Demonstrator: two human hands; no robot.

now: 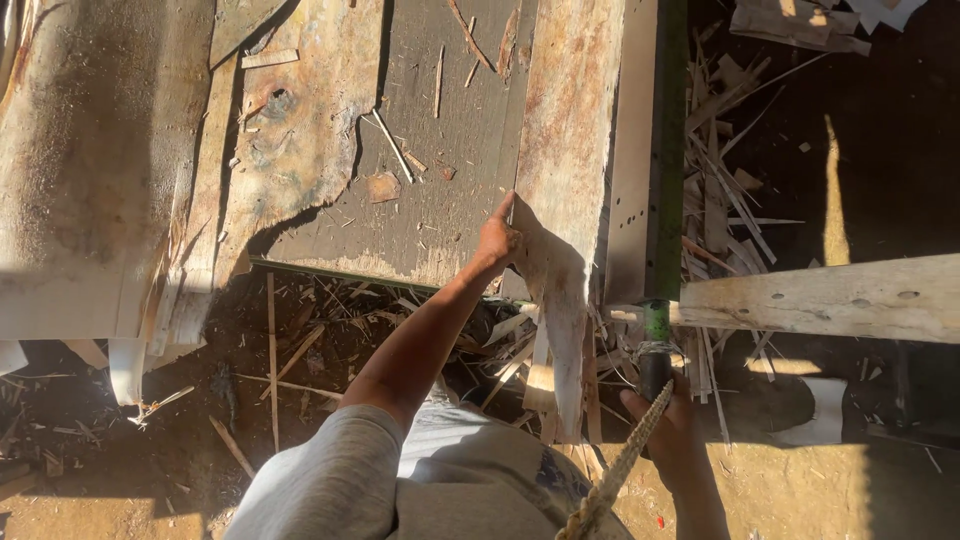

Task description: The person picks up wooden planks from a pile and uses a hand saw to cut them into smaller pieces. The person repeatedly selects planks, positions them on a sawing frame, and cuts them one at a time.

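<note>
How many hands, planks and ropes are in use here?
Hands: 2, left hand on the split plank, right hand on a dark handle
Planks: 2, the split plank and a pale plank with holes
Ropes: 1, rope
Total: 5

Right hand (pixel 672 437) fingers hidden; rope (pixel 612 475) cut off below
</note>
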